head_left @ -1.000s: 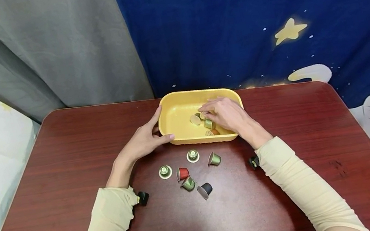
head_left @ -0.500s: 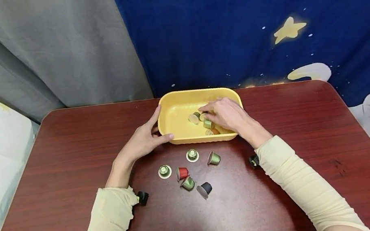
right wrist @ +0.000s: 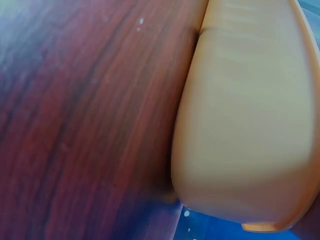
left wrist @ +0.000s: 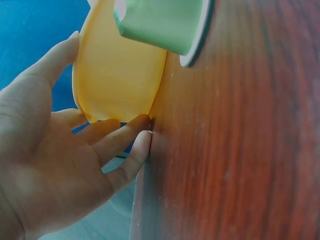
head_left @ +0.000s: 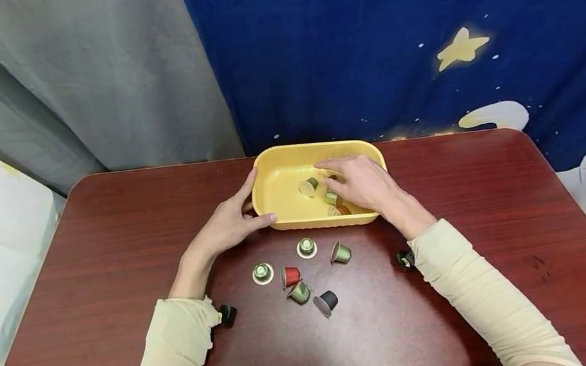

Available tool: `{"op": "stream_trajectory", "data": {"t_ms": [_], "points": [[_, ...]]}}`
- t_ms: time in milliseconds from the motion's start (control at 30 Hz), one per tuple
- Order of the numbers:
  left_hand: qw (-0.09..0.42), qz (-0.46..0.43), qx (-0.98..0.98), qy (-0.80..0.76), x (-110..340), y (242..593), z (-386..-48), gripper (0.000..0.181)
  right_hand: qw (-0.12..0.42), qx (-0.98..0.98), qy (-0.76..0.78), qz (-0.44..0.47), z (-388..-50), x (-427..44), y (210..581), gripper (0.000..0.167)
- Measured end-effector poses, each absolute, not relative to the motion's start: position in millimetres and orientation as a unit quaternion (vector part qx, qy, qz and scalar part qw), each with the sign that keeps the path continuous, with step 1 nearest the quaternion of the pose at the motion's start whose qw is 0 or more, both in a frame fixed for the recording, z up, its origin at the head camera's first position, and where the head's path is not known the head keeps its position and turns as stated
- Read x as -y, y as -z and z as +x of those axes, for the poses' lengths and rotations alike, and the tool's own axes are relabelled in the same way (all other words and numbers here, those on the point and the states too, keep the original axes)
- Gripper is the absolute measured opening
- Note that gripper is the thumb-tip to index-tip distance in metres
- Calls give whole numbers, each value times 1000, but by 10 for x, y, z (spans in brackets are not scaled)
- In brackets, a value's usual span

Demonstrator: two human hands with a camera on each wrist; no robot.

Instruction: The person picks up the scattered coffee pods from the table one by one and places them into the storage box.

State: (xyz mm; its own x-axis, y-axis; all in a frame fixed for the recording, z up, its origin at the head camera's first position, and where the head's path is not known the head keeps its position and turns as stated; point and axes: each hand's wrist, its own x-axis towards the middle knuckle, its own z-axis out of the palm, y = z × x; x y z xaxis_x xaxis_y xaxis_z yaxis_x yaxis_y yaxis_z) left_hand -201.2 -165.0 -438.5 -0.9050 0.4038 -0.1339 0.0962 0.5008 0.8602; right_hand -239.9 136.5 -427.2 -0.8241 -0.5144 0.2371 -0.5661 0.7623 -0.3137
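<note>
A yellow plastic tub [head_left: 280, 178] stands on the table, several coffee capsules inside it. My left hand [head_left: 226, 222] holds the tub's left end, thumb at the front rim and fingers along the end wall; the left wrist view shows the fingertips against the outer wall. Over the tub's right half, my right hand [head_left: 362, 181] reaches in with thumb and fingers apart. Beneath it are a green capsule [head_left: 332, 198], an orange-brown capsule [head_left: 339, 210] and a partly hidden one. A pale-lidded capsule [head_left: 308, 188] lies left of them. The right wrist view shows only the tub's outer wall [right wrist: 245, 120].
Several capsules lie on the table in front of the tub: a red capsule [head_left: 289, 276], a black capsule [head_left: 326, 302], and green ones, including a tipped green capsule [head_left: 341, 253]. A grey curtain [head_left: 132, 74] and a blue curtain [head_left: 332, 38] hang behind the table [head_left: 442, 327].
My right thumb and fingers have spread apart and lifted a little from a pale-lidded capsule in the tub. My left hand stays at the tub's end; the capsules on the table are unmoved.
</note>
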Motion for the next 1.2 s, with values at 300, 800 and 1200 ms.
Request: {"op": "stream_trajectory", "data": {"t_ms": [300, 800, 1200], "points": [[162, 153, -851, -475, 1666, 4365, -2029, 103, 113, 925, -220, 288, -2331, -1378, 4234, 34], [157, 157, -854, -470, 1646, 4353, -2027, 103, 99, 909, -237, 329, -2131, -1403, 4115, 52], [157, 162, -854, -469, 1661, 4356, -2016, 103, 88, 905, -236, 343, -1910, -1515, 4109, 57]]}}
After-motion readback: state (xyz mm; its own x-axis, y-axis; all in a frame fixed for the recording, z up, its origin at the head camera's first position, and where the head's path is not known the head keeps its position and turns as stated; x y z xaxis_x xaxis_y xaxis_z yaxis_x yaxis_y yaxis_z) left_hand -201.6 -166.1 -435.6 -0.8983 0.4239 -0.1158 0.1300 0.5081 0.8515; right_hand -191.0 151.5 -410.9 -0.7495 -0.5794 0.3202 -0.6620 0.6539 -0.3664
